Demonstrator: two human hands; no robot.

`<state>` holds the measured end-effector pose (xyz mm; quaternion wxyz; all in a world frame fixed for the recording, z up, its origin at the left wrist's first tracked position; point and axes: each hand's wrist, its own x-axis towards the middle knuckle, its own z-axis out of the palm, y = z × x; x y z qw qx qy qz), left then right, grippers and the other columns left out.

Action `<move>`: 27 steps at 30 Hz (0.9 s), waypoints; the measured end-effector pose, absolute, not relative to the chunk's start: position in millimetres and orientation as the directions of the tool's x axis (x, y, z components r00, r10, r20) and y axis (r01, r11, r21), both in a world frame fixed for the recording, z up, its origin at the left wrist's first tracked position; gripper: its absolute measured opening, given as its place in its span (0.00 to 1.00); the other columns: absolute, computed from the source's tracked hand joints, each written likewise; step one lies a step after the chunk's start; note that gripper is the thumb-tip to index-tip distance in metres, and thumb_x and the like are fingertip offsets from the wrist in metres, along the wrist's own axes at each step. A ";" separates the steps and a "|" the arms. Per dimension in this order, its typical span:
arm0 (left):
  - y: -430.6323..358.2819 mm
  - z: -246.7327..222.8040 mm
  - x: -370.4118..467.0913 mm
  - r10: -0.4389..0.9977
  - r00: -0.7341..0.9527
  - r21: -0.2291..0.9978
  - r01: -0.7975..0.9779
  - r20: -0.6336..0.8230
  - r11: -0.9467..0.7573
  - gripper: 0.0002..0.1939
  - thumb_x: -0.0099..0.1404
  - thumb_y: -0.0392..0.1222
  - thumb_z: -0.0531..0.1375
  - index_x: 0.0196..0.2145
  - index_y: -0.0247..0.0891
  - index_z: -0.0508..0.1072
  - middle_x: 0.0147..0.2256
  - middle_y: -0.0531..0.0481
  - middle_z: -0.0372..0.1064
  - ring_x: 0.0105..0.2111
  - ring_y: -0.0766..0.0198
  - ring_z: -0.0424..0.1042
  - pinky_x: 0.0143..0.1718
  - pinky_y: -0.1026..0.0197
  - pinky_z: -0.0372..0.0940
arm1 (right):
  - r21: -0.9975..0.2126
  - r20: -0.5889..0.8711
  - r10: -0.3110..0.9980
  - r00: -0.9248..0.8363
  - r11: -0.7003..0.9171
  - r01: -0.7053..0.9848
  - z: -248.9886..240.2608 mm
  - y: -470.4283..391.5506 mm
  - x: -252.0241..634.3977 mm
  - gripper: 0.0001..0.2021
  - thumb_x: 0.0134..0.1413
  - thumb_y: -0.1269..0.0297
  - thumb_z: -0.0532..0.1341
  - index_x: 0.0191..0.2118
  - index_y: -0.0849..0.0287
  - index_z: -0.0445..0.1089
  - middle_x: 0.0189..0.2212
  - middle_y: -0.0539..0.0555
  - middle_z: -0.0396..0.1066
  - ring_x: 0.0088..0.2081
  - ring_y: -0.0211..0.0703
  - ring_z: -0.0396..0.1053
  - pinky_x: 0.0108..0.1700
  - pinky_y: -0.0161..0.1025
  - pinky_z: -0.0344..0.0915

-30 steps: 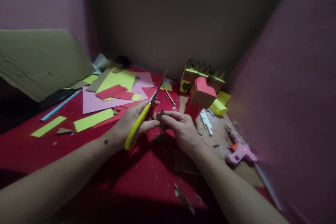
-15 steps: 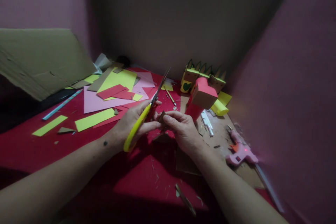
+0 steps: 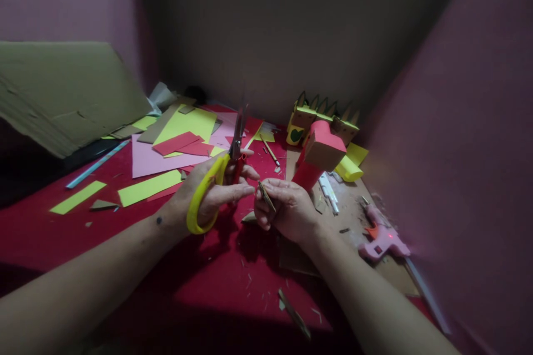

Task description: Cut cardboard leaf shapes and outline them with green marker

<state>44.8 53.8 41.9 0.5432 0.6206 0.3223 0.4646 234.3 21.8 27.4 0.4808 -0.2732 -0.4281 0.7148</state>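
Well, left of centre in the frame, my left hand (image 3: 213,195) carries one pair of yellow-handled scissors (image 3: 235,147) loosely by the handle, thumb and fingers partly spread, blades upward; I judge them rigid, slick and best taken by the loops. At the centre, my right hand (image 3: 289,211) pinches one small cardboard piece (image 3: 266,197); it should be light, fairly stiff yet easily creased, so a pinch across its edges suits it. On the bench (image 3: 216,288), left to right, I count two long yellow strips (image 3: 78,197), one blue stick (image 3: 97,164), paper sheets (image 3: 145,158) overlapping too much to number, one pencil (image 3: 270,150), one red-and-brown block (image 3: 325,147) and, at right, one pink glue gun (image 3: 383,238).
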 end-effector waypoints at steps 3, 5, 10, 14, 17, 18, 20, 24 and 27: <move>52.4 44.8 46.0 0.897 0.371 0.970 -0.106 0.241 -0.216 0.29 0.48 0.46 0.78 0.46 0.39 0.74 0.35 0.50 0.79 0.26 0.65 0.74 0.25 0.63 0.69 | -0.867 -0.010 0.904 -0.428 -0.221 -0.446 25.4 23.0 233.6 0.18 0.45 0.54 0.79 0.24 0.59 0.74 0.15 0.44 0.64 0.15 0.37 0.66 0.15 0.33 0.61; 51.2 46.1 46.7 0.883 0.395 0.967 -0.089 0.253 -0.237 0.25 0.50 0.47 0.77 0.42 0.39 0.74 0.33 0.51 0.77 0.25 0.65 0.74 0.25 0.63 0.70 | -0.867 -0.021 0.887 -0.461 -0.245 -0.433 24.1 23.3 233.1 0.18 0.46 0.55 0.78 0.23 0.59 0.71 0.15 0.44 0.63 0.14 0.37 0.65 0.15 0.33 0.61; 47.9 46.6 46.3 0.840 0.452 0.951 -0.077 0.301 -0.300 0.25 0.56 0.48 0.74 0.49 0.40 0.76 0.30 0.55 0.75 0.23 0.67 0.71 0.25 0.63 0.70 | -0.864 -0.046 0.846 -0.531 -0.301 -0.403 23.8 21.8 234.0 0.17 0.46 0.54 0.77 0.24 0.58 0.72 0.14 0.42 0.59 0.13 0.35 0.60 0.15 0.33 0.56; 46.4 49.0 45.1 0.832 0.460 0.944 -0.047 0.310 -0.326 0.28 0.59 0.50 0.73 0.54 0.40 0.75 0.29 0.56 0.74 0.23 0.65 0.72 0.25 0.62 0.70 | -0.885 -0.116 0.832 -0.543 -0.334 -0.324 25.8 21.8 235.9 0.20 0.47 0.47 0.77 0.28 0.61 0.78 0.17 0.47 0.67 0.16 0.39 0.65 0.19 0.36 0.63; 47.5 52.6 43.8 0.855 0.419 0.940 0.009 0.305 -0.340 0.29 0.58 0.51 0.73 0.54 0.40 0.74 0.28 0.57 0.73 0.22 0.65 0.71 0.25 0.62 0.69 | -0.916 -0.096 0.907 -0.411 -0.242 -0.320 29.3 21.8 236.2 0.23 0.47 0.42 0.77 0.30 0.61 0.81 0.24 0.53 0.77 0.24 0.42 0.74 0.27 0.38 0.72; 48.3 53.4 43.4 0.871 0.395 0.943 0.026 0.294 -0.331 0.30 0.56 0.51 0.73 0.54 0.40 0.74 0.27 0.58 0.72 0.21 0.66 0.69 0.24 0.62 0.68 | -0.927 -0.068 0.936 -0.344 -0.187 -0.325 30.9 21.2 236.0 0.22 0.47 0.42 0.77 0.31 0.60 0.82 0.25 0.53 0.78 0.25 0.41 0.74 0.28 0.37 0.72; 50.2 53.7 42.7 0.902 0.349 0.956 0.048 0.255 -0.288 0.33 0.52 0.52 0.74 0.53 0.39 0.73 0.26 0.58 0.72 0.19 0.66 0.67 0.22 0.61 0.65 | -0.951 -0.025 0.973 -0.228 -0.093 -0.295 34.2 19.1 235.2 0.18 0.44 0.48 0.79 0.30 0.59 0.83 0.24 0.50 0.77 0.25 0.38 0.72 0.27 0.35 0.68; 54.0 50.1 42.4 0.924 0.310 0.966 0.056 0.224 -0.253 0.33 0.53 0.53 0.72 0.53 0.37 0.74 0.26 0.57 0.71 0.20 0.65 0.68 0.23 0.60 0.64 | -0.977 -0.037 0.985 -0.170 -0.071 -0.200 39.0 13.9 233.0 0.12 0.37 0.59 0.82 0.29 0.57 0.85 0.23 0.48 0.77 0.23 0.35 0.68 0.27 0.35 0.68; 56.4 47.6 42.0 0.943 0.239 0.965 0.063 0.233 -0.255 0.31 0.56 0.54 0.70 0.54 0.37 0.73 0.26 0.56 0.71 0.21 0.62 0.70 0.24 0.59 0.66 | -0.973 -0.027 0.989 -0.146 -0.059 -0.225 39.1 12.6 232.3 0.09 0.39 0.62 0.80 0.28 0.56 0.85 0.23 0.48 0.78 0.22 0.35 0.67 0.26 0.36 0.67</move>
